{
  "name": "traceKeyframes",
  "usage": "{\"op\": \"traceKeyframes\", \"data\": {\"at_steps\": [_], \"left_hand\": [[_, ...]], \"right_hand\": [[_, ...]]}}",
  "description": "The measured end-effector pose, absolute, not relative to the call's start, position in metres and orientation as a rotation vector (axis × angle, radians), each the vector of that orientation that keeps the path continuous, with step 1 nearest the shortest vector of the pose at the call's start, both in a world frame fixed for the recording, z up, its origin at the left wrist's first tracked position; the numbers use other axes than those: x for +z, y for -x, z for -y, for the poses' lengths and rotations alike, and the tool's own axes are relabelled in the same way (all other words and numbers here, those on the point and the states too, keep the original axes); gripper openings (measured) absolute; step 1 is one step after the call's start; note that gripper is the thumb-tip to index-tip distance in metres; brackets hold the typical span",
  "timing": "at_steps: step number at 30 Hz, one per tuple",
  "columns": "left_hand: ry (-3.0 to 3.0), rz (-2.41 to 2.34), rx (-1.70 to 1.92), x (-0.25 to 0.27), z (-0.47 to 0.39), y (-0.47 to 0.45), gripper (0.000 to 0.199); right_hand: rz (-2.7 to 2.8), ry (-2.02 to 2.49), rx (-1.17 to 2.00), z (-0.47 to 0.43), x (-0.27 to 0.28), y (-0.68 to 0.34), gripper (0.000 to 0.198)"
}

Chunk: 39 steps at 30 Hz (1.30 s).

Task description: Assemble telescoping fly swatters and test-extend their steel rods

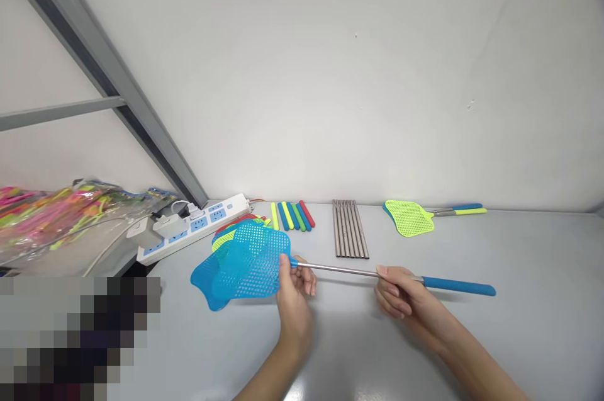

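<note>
Blue fly swatter (264, 256): left fingers (285, 267) pinch its neck (294, 262), right fingers (391, 303) clasp its metal shaft (340, 269) near the handle (457, 286).

Count, bench (533, 300):
- Blue swatter (340, 268), held: 1.
- Handled swatters (409, 218), right part of rear edge: 2 (1 yellow, 1 blue).
- Coloured sleeves (293, 215), near rear edge: 7 (3 blue, 2 yellow, 1 green, 1 red).
- Metal tubes (350, 231), near rear edge: approx. 7, close-packed.
- Loose mesh heads (223, 242), toward rear left corner: at least 3, overlapping; exact total unreadable.
- Power strip (191, 234), rear left corner: 1.
</note>
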<state>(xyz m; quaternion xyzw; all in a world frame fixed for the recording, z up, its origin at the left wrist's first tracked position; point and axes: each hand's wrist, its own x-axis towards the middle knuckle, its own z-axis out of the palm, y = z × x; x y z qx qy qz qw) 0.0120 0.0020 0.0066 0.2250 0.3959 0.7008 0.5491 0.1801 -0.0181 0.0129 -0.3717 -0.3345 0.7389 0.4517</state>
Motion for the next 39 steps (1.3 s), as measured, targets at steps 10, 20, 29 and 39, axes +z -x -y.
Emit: {"op": "traceKeyframes", "data": {"at_steps": [10, 20, 29, 39], "left_hand": [[-0.701, -1.079, 1.629, 0.0, -0.002, -0.014, 0.037], [-0.734, -1.065, 1.555, 0.0, 0.001, -0.014, 0.044], [-0.938, -0.984, 1.316, -0.001, 0.013, -0.021, 0.054], [-1.125, -0.846, 1.052, -0.004, 0.024, -0.037, 0.022]], "right_hand": [[0.785, 0.916, 1.872, 0.016, 0.01, -0.18, 0.037], [0.801, 0.908, 1.894, 0.016, 0.009, -0.182, 0.037], [0.868, 0.852, 1.95, 0.021, 0.008, -0.171, 0.038], [0.83, 0.851, 1.954, 0.031, 0.01, -0.153, 0.047]]}}
